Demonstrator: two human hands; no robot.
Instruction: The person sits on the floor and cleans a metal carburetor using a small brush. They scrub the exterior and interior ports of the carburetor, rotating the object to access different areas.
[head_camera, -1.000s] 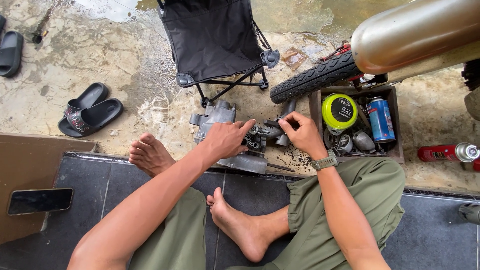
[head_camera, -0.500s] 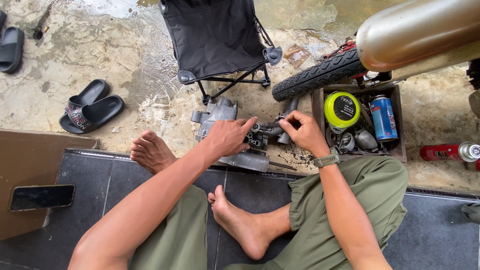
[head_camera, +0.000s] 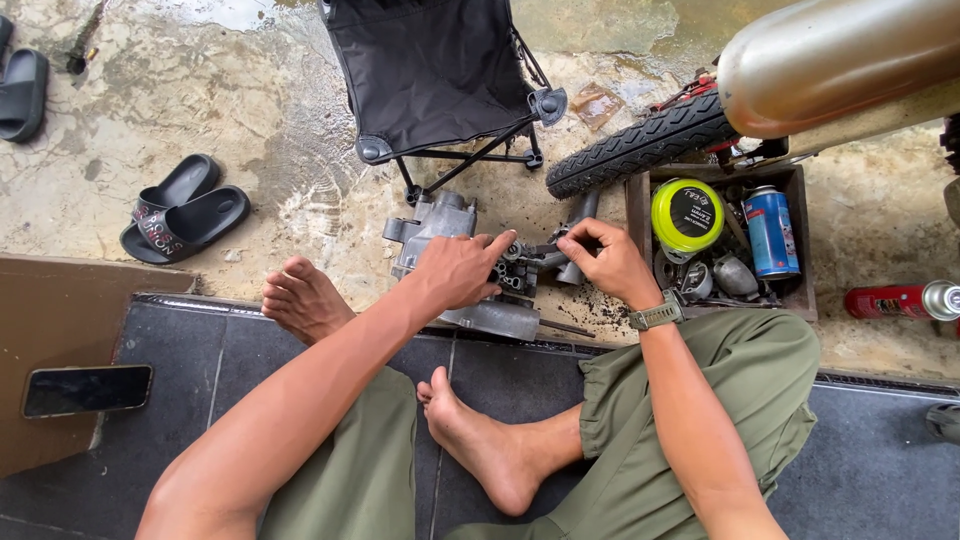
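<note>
Head view: left hand (head_camera: 462, 268) lies open, pressing casing (head_camera: 440, 225); right hand (head_camera: 607, 258) pinches tool (head_camera: 540, 250). Wet concrete w/ grit, so tool might slip, fingers nicked.

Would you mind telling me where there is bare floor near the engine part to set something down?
Bare concrete lies between the black sandals and the engine part, left of the folding chair. The wooden box is packed, and the tyre crowds its far side.
</note>
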